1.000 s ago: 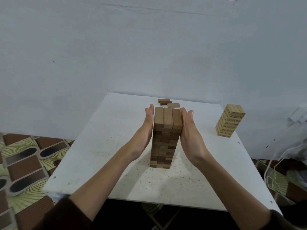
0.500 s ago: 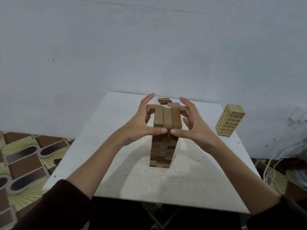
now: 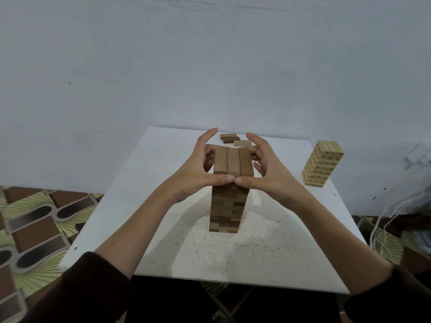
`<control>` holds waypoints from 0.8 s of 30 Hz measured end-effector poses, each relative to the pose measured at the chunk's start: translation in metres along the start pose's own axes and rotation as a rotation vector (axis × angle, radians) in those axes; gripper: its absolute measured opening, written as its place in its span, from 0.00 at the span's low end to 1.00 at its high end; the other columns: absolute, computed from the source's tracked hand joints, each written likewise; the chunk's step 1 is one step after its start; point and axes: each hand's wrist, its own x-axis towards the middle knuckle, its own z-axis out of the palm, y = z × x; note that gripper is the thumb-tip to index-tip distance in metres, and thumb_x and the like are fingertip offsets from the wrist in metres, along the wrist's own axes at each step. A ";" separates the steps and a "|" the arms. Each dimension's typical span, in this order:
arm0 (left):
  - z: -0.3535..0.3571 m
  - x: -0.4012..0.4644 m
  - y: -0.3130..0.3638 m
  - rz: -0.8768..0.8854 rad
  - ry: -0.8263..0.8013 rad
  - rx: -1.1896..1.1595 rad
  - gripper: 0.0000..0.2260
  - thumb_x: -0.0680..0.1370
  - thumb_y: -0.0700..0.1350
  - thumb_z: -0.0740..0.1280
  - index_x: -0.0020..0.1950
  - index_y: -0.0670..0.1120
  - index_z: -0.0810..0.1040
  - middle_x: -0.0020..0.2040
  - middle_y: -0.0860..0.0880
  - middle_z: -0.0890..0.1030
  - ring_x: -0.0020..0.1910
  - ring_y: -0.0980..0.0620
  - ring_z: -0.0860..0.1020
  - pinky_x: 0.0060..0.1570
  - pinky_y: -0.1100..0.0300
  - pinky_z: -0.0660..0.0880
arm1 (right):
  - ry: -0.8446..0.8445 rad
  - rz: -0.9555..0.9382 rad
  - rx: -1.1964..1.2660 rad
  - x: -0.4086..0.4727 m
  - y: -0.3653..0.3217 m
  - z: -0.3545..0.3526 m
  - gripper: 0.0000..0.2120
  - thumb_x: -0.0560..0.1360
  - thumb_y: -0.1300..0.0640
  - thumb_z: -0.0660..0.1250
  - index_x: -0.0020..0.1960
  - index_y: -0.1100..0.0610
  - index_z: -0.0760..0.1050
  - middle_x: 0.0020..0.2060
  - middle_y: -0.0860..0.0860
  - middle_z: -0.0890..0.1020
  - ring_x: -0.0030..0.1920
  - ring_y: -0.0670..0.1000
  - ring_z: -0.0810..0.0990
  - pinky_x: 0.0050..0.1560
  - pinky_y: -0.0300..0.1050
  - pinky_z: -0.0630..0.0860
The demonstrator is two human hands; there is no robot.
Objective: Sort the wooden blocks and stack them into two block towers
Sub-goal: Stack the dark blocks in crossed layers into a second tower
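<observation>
Presently the left hand point(image 3: 198, 173) and right hand point(image 3: 268, 176) pinch the dark tower's point(image 3: 227, 203) top layer square; next, three loose blocks point(image 3: 234, 139) behind the tower likely need gentle placing.

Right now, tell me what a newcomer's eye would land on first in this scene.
First, the tall dark block tower at the middle of the white table, with the left hand and right hand cupped round its top layer, thumbs meeting at the near edge. Next, the shorter pale block tower standing alone near the table's right edge. Three loose blocks lie at the far edge behind the hands.
</observation>
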 end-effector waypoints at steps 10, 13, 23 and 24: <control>0.002 -0.001 0.000 0.005 0.017 -0.059 0.45 0.64 0.45 0.77 0.73 0.60 0.54 0.60 0.54 0.73 0.62 0.57 0.73 0.69 0.48 0.67 | -0.014 0.019 -0.001 -0.001 -0.001 0.000 0.39 0.61 0.51 0.77 0.63 0.32 0.59 0.63 0.47 0.71 0.67 0.45 0.69 0.73 0.57 0.59; 0.002 -0.005 -0.001 -0.006 0.006 -0.051 0.50 0.59 0.62 0.78 0.73 0.61 0.53 0.68 0.61 0.66 0.70 0.62 0.64 0.72 0.51 0.61 | -0.015 0.063 0.009 -0.003 0.000 -0.001 0.47 0.60 0.45 0.76 0.71 0.39 0.54 0.67 0.44 0.68 0.69 0.41 0.64 0.73 0.50 0.57; 0.031 -0.017 0.005 -0.145 0.152 -0.278 0.42 0.73 0.74 0.41 0.77 0.46 0.50 0.78 0.51 0.51 0.77 0.53 0.50 0.75 0.54 0.48 | 0.205 0.183 0.320 -0.009 0.002 0.034 0.41 0.71 0.25 0.45 0.77 0.47 0.54 0.76 0.47 0.59 0.76 0.47 0.55 0.76 0.54 0.50; 0.034 -0.020 0.009 -0.170 0.175 -0.247 0.45 0.68 0.76 0.42 0.77 0.49 0.53 0.77 0.56 0.56 0.74 0.58 0.55 0.71 0.60 0.51 | 0.203 0.185 0.314 -0.008 0.002 0.036 0.41 0.71 0.25 0.44 0.76 0.48 0.56 0.74 0.48 0.62 0.75 0.48 0.57 0.76 0.54 0.51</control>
